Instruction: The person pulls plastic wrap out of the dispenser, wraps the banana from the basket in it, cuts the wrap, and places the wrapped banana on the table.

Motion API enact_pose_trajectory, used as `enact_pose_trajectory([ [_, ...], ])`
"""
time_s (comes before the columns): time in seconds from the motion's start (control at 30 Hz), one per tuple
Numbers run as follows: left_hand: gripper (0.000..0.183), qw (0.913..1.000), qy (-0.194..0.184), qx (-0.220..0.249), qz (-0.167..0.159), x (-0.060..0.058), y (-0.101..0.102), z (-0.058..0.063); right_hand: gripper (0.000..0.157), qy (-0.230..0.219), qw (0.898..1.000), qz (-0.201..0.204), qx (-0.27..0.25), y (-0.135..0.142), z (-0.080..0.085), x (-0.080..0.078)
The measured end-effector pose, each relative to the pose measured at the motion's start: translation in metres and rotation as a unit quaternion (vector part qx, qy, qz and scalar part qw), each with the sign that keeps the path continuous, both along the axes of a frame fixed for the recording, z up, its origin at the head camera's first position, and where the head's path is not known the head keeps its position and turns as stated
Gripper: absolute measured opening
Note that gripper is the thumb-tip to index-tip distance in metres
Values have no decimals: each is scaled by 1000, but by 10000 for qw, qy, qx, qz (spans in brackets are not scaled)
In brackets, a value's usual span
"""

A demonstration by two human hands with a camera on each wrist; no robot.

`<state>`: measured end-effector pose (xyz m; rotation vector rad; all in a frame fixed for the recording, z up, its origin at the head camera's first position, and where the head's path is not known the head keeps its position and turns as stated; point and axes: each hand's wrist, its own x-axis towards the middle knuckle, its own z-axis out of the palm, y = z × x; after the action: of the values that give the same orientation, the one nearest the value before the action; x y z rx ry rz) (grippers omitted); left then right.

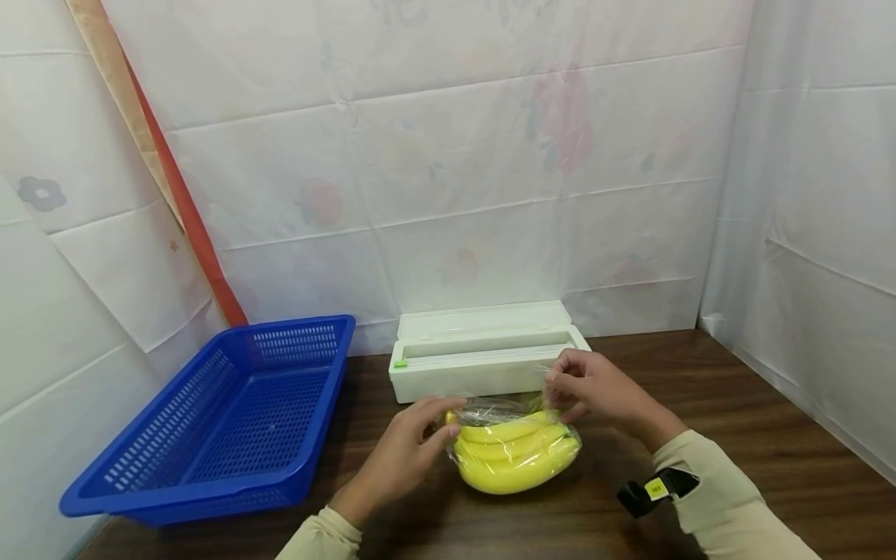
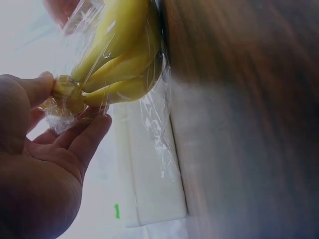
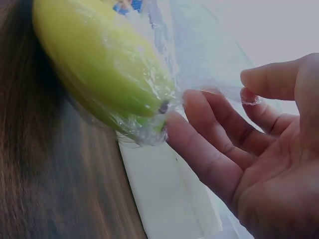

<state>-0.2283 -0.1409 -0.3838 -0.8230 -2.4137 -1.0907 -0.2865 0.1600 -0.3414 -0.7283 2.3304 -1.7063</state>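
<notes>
A bunch of yellow bananas [image 1: 514,459], wrapped in clear plastic film [image 3: 149,124], lies on the dark wooden table in front of the white box. At the stem end, my left hand [image 1: 413,443] grips the film-covered stem [image 2: 67,94] between thumb and fingers. My right hand [image 1: 595,389] is at the other end of the bunch. Its thumb and index finger pinch a loose edge of the film, drawn out from the banana tips, as the right wrist view shows. The other fingers of that hand rest near the tips.
Behind the bananas stands a long white box [image 1: 483,373] with its lid raised, a roll inside and a green tab at its left. A blue plastic basket [image 1: 308,459] sits on the left. White sheets with faint prints [image 1: 455,194] hang around the wooden table [image 1: 791,435].
</notes>
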Motion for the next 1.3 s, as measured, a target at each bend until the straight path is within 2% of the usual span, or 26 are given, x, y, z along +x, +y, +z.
enact_pose_trajectory([
  [0.1,34,10000,-72,7,35,0,-1,-1,35,-81,9999,83,-36,1,1,1],
  [0.33,33,9997,-214,-21,114,-1,-2,-3,26,-151,9984,541,77,5,-1,0],
  [0.53,34,9999,-59,45,131,-4,-1,-4,23,-47,9936,1086,297,9,-3,-1],
  [0.6,34,9999,-20,51,140,-4,-1,-5,21,130,9904,1279,507,9,-2,0],
  [0.7,35,9999,-6,27,165,-4,-2,-5,16,597,9811,1534,1017,6,1,4],
  [0.83,35,9996,-48,-36,266,-3,-2,-3,11,1287,9615,1805,1625,-2,7,12],
  [0.93,36,9993,-84,-60,358,-3,-3,-1,7,1529,9507,1911,1905,-8,11,19],
  [1.13,36,9975,-71,-210,677,0,-5,1,10,1665,9362,1752,2554,-19,15,31],
  [1.23,34,9942,182,-431,971,1,-5,2,16,1847,9269,1653,2819,-23,17,34],
  [1.3,31,9905,546,-608,1108,0,-4,3,17,2004,9216,1553,2939,-27,17,35],
])
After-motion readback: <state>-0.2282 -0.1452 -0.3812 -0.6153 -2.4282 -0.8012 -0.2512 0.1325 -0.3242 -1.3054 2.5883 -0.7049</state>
